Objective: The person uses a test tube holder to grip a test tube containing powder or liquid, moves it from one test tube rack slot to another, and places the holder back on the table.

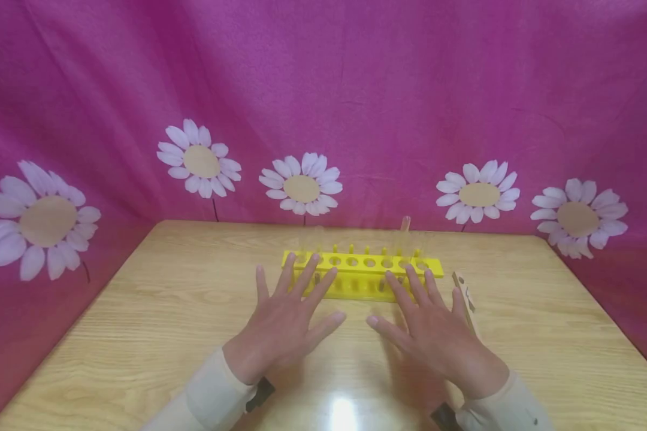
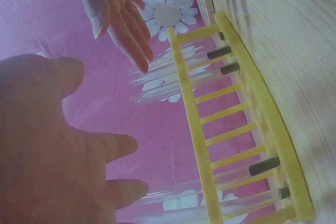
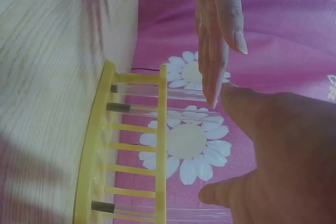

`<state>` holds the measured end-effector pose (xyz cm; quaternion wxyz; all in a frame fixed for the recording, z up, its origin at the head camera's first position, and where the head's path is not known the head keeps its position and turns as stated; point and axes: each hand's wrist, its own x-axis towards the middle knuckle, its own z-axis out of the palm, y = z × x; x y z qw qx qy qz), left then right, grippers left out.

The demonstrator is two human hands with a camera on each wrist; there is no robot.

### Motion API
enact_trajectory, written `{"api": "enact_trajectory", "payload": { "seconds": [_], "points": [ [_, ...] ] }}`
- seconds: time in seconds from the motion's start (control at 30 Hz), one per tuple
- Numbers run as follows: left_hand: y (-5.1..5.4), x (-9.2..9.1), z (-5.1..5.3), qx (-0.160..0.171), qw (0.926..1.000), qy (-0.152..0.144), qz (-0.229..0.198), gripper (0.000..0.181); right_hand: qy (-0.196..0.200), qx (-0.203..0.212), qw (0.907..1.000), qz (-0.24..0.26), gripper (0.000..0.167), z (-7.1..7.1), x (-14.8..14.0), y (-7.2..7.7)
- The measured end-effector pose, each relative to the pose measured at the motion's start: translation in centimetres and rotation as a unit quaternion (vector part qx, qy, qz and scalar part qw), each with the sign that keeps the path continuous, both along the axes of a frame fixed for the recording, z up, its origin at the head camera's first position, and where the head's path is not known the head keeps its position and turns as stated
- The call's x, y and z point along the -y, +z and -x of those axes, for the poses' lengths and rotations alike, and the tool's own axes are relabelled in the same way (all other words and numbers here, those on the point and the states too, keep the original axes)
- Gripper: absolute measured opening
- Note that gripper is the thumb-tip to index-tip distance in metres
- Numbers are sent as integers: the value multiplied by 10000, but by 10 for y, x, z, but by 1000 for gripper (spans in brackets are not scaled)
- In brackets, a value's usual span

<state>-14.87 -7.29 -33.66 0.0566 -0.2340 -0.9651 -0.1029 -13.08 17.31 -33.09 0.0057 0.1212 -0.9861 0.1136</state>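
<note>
A yellow test tube rack (image 1: 356,293) stands on the table with clear tubes near both of its ends. One tube (image 1: 405,230) at the right rises above the others. Dark material lies at the bottoms of several tubes, plain in the left wrist view at one tube (image 2: 264,166). The left hand (image 1: 280,326) is spread flat, palm down, in front of the rack's left part, holding nothing. The right hand (image 1: 437,335) is spread likewise before the right part, also holding nothing. In the wrist views both hands hover above the table, apart from the rack.
A narrow wooden piece (image 1: 466,304) with dark marks lies right of the rack, partly behind the right hand. The wooden table (image 1: 140,335) reaches back to a magenta cloth (image 1: 356,108) with white flowers, which also hangs along both sides.
</note>
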Motion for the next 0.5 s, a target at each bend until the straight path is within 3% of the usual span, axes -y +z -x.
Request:
{"api": "enact_trajectory", "payload": {
  "seconds": [0.3,0.5],
  "points": [
    [2,3,2,81,9999,78,54,74,0,-76,10000,-62,89,2,-5,5],
    [3,6,5,97,9998,150,25,75,-206,212,9995,146,91,5,-13,10]
  ]
}}
